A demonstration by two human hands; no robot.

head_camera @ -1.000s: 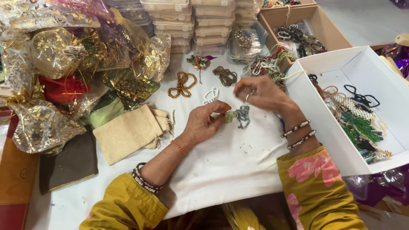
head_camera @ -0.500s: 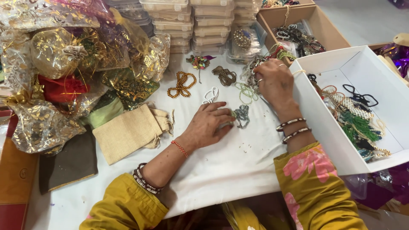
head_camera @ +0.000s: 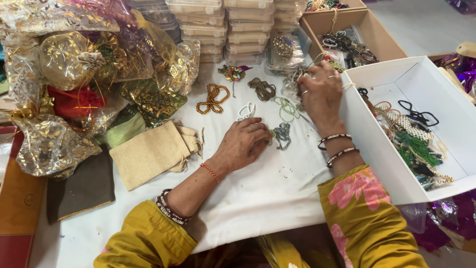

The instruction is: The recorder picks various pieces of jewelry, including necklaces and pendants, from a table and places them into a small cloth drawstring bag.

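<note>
Our left hand [head_camera: 241,145] lies palm-down on the white cloth [head_camera: 258,198], fingers curled narrow w/ tips pinching a small greenish bead bit [head_camera: 270,135], right beside a grey bead bunch [head_camera: 283,135]. Our right hand [head_camera: 321,92] is further up, near the white box [head_camera: 382,149], fingers bent down into a clear, silvery tangle [head_camera: 292,87]; can't tell if it's actually gripping any of it. Between the hands sits a pale green loop [head_camera: 286,108]; a white loop [head_camera: 246,110] is just above the left hand. Further out: a brown bead string [head_camera: 212,98], a dark bunch [head_camera: 262,89], a jute pouch [head_camera: 151,154] to the left, gold mesh bags [head_camera: 74,74] beyond it, and stacked clear boxes [head_camera: 208,30] at the top.
</note>
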